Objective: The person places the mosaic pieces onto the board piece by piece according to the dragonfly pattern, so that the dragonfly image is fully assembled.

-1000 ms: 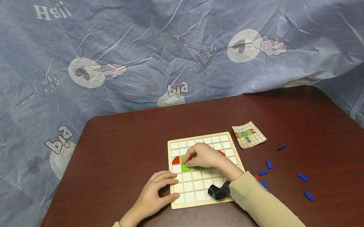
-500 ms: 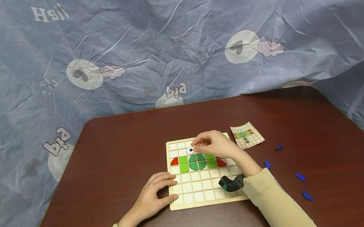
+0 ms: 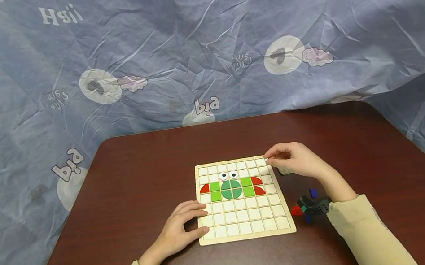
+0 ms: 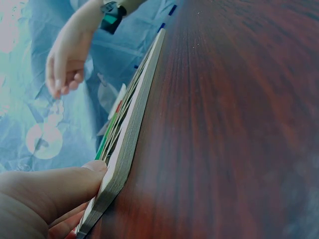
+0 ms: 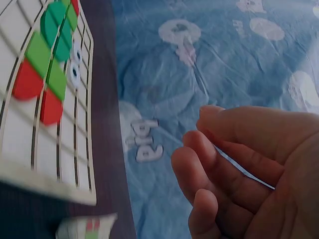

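A pale wooden grid board (image 3: 234,229) lies on the table. On it, dark green quarter pieces (image 3: 230,189) form a circle, flanked by light green squares (image 3: 215,191). Red quarter pieces (image 3: 258,185) sit at both outer sides, and two round eye pieces (image 3: 228,175) above. My left hand (image 3: 180,228) rests its spread fingers on the board's left edge; the thumb (image 4: 75,186) touches the rim in the left wrist view. Over the board's far right corner hovers my right hand (image 3: 295,159), its fingers (image 5: 199,154) loosely bent with nothing between them.
A small pattern card (image 3: 285,170) lies beside the board, mostly hidden by the right hand. Right of the board are a loose red piece (image 3: 296,211) and blue pieces (image 3: 313,193), partly covered by the wrist strap (image 3: 314,205). A blue patterned cloth (image 3: 185,55) hangs behind the table.
My right hand has moved from the green squares to the eye pieces, then away to the right above the card. Both eyes are now uncovered. The left hand has stayed put.
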The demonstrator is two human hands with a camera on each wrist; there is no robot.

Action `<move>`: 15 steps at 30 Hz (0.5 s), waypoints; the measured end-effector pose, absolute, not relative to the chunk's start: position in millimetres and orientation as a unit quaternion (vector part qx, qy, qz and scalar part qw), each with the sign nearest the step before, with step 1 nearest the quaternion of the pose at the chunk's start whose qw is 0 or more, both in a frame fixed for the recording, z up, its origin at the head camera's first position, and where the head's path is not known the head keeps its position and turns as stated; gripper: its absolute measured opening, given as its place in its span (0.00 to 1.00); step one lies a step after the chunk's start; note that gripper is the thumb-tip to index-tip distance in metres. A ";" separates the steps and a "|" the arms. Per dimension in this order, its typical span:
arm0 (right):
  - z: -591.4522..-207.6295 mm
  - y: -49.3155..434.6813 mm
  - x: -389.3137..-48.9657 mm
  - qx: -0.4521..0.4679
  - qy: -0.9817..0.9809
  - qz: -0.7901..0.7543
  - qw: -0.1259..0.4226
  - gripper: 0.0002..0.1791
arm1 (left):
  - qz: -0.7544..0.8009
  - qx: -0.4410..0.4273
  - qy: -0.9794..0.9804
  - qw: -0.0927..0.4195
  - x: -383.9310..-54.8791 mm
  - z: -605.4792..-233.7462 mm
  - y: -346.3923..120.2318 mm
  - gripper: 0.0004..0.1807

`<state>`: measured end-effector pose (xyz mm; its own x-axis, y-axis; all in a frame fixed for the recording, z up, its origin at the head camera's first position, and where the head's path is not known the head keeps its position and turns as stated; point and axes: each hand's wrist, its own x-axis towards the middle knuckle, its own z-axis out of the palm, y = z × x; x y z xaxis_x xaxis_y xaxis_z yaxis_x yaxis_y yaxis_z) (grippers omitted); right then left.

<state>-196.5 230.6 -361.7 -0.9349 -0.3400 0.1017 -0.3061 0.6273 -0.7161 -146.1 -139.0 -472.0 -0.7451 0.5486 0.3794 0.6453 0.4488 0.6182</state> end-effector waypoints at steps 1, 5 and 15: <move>-362.2 237.8 -195.0 -0.174 0.904 -0.390 0.018 0.11 | -0.390 -0.352 -0.849 0.062 -146.2 -472.0 -138.9 0.20; -365.1 264.3 -187.8 -0.158 0.912 -0.377 0.005 0.12 | -0.391 -0.350 -0.849 0.060 -146.2 -471.8 -138.9 0.20; -383.5 295.8 -165.6 -0.172 0.912 -0.371 0.017 0.14 | -0.392 -0.349 -0.849 0.056 -146.3 -471.2 -138.7 0.19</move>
